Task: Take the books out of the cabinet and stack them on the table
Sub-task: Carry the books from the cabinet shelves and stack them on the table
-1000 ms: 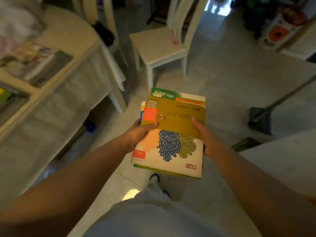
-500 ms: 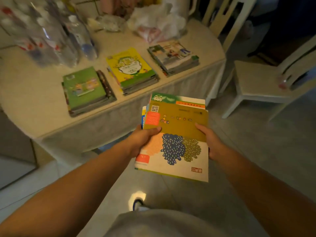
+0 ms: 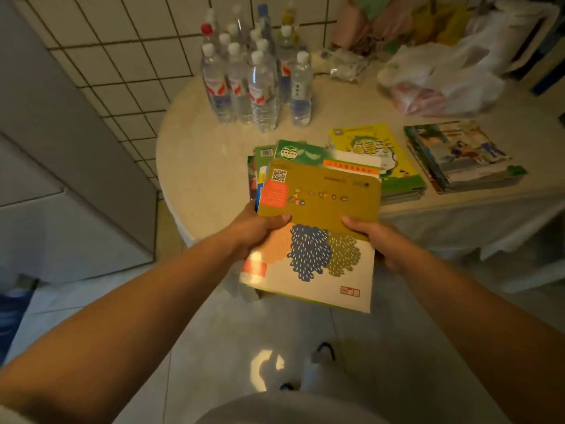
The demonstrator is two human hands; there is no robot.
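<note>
Held bundle of books: centre of frame, flat, several thin volumes fanned together. Top cover ochre above, white below, with blue and olive dotted blobs, an orange panel and a QR code at its upper left. A green-and-white cover shows beyond its far edge; blue and yellow edges stick out on the left side.

Left hand: grasping the bundle's left edge, thumb on top of the ochre cover, fingers hidden under the books.
Right hand: grasping the right edge, thumb on top, fingers underneath, not visible.

Bundle's far half is over the near rim of the tabletop; near half hangs over the floor. Cannot tell whether the underside touches anything.

On the tabletop, right of centre: yellow-covered stack, partly hidden by the bundle. Further right, apart from it, a second stack with a picture cover. A green cover peeks out at the bundle's upper left; part of the bundle or lying on the tabletop, cannot tell.

Upper centre: cluster of clear plastic bottles, upright, white caps, one red. Upper right: plastic bags. Tiled wall at upper left.
</note>
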